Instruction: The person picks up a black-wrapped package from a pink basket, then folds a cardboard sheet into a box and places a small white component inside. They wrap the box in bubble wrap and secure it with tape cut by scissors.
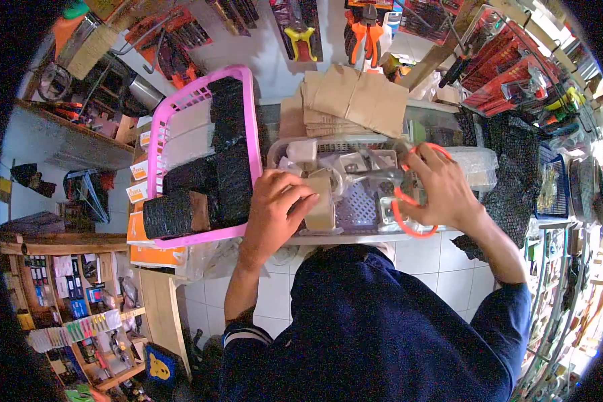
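Observation:
My right hand (439, 187) grips a pair of scissors by its orange handles (409, 213), the grey blades (375, 175) pointing left and slightly blurred. The blades lie over a clear plastic container (273, 155) on the counter. Inside it are a lilac perforated basket (356, 206), a tan box (320, 204) and small pale packets (303, 151). My left hand (278, 204) is beside the container's left end, loosely bent and open, thumb toward the tan box. I see nothing held in it.
A pink basket (253, 127) with black-wrapped packages (231, 181) stands left, on orange-and-white boxes (139, 224). Flattened cardboard (355, 100) lies behind the container. Bubble wrap (472, 167) and black wrap (512, 161) lie right. Pliers (365, 33) hang above; a wooden shelf (80, 321) stands lower left.

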Motion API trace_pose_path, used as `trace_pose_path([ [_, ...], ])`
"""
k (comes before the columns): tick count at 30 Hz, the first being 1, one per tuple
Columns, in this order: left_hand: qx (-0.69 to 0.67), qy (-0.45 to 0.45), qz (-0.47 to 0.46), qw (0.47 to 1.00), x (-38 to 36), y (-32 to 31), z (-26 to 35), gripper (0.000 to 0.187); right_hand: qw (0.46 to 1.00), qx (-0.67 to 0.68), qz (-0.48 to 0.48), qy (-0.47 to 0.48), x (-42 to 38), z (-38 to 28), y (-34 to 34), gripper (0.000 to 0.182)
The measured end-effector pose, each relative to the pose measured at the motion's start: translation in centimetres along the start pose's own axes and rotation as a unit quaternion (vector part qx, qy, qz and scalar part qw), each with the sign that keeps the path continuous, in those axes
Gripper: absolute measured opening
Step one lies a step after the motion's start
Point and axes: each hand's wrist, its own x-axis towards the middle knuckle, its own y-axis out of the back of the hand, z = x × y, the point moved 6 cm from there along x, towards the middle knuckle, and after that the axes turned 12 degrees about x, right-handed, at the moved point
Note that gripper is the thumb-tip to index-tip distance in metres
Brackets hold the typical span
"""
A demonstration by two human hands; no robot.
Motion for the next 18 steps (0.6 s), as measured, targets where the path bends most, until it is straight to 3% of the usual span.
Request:
trace_pose_path([
  [4,0.010,-0.009,-0.003,1.000,0.1,-0.1,0.0,0.013,0.995,0.008,-0.095,-0.009,-0.3,-1.8,-0.6,0.068],
  [5,0.013,-0.014,-0.002,1.000,0.1,-0.2,0.0,0.013,0.997,0.005,-0.071,0.026,-0.3,-2.5,-1.0,0.067],
  [8,0.020,-0.023,-0.012,0.999,0.2,-0.4,0.0,0.014,0.992,0.015,-0.122,0.018,0.7,-4.1,-2.3,0.066],
  [18,0.025,-0.018,-0.017,0.999,0.5,0.1,0.7,0.012,0.986,0.089,-0.110,0.086,3.3,-5.2,-4.2,0.048],
])
